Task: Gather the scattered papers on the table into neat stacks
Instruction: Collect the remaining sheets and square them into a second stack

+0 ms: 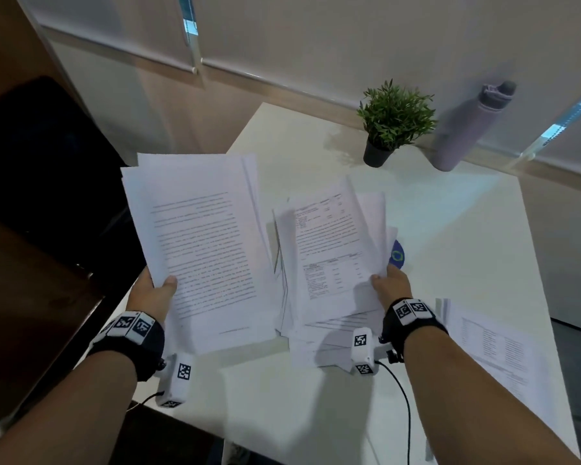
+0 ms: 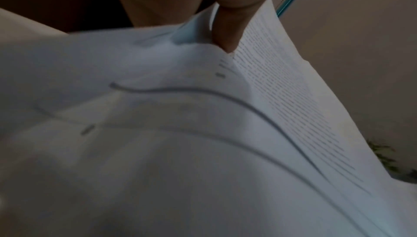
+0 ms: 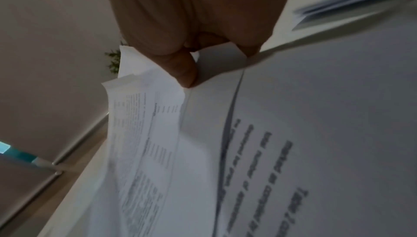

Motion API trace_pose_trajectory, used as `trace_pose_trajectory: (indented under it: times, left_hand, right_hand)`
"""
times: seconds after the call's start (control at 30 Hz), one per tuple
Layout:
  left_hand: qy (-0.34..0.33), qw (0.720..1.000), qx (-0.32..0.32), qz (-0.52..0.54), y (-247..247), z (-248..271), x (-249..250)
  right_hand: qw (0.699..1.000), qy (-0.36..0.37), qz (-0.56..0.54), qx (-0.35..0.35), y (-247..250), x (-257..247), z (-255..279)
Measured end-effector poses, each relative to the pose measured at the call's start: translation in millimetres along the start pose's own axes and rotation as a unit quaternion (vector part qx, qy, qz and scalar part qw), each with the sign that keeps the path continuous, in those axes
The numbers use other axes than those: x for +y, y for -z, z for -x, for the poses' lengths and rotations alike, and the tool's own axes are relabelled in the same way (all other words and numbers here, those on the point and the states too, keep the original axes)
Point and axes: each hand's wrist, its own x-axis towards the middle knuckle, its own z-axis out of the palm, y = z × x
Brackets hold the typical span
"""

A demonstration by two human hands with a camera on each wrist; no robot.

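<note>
Papers [image 1: 202, 236] at 9 o'clock: thin white printed sheets, matt, edges fanned and slightly bent. Second bundle of papers [image 1: 329, 243] at centre: same matt white paper, printed tables, curling at top. Loose sheets [image 1: 490, 344] at 4 o'clock: matt paper, flat. Table [image 1: 450, 229]: smooth off-white top, faint sheen. Bottle [image 1: 467, 129] at 1 o'clock: matt lilac, smooth, material unclear. Plant [image 1: 396, 115] at 12 o'clock: looks like plastic leaves; pot [image 1: 376, 154] dark, matt. Wristbands [image 1: 138, 344]: black cloth with white hard plastic blocks. Blinds [image 1: 316, 35] at 12 o'clock: matt fabric look. Furniture [image 1: 31, 280] at 9 o'clock: dark brown wood look.
</note>
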Motion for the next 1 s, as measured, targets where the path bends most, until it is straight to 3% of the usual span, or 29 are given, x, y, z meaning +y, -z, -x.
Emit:
trace_pose_trajectory:
  times: [0.1,0.33,0.4,0.5,0.63,0.73,0.87,1.0]
  left_hand:
    - [0.019,0.998,-0.051,0.011,-12,0,-1]
    - [0.077,0.975,-0.162,-0.132,-71,11,5]
    - [0.06,0.964,-0.184,-0.181,-87,14,9]
    - [0.04,0.963,-0.167,-0.209,-105,14,8]
    - [0.023,0.956,-0.214,-0.198,-123,30,10]
    - [-0.006,0.936,-0.254,-0.243,-129,48,7]
    - [-0.021,0.934,-0.24,-0.263,-121,64,-1]
    - [-0.106,0.923,-0.253,-0.269,-105,79,9]
  right_hand:
    - [1.0,-0.01,0.001,-0.012,-23,-2,6]
    - [0.998,0.044,0.016,-0.043,-51,24,27]
    - [0.998,0.041,0.02,-0.052,-48,31,41]
    - [0.995,0.043,0.058,-0.074,-45,37,64]
    - [0.983,0.027,0.18,-0.034,-45,47,71]
    - [0.99,0.001,0.125,-0.065,-42,50,75]
    - [0.988,0.004,0.104,-0.117,-38,57,78]
    - [0.998,-0.017,0.004,-0.064,-28,57,76]
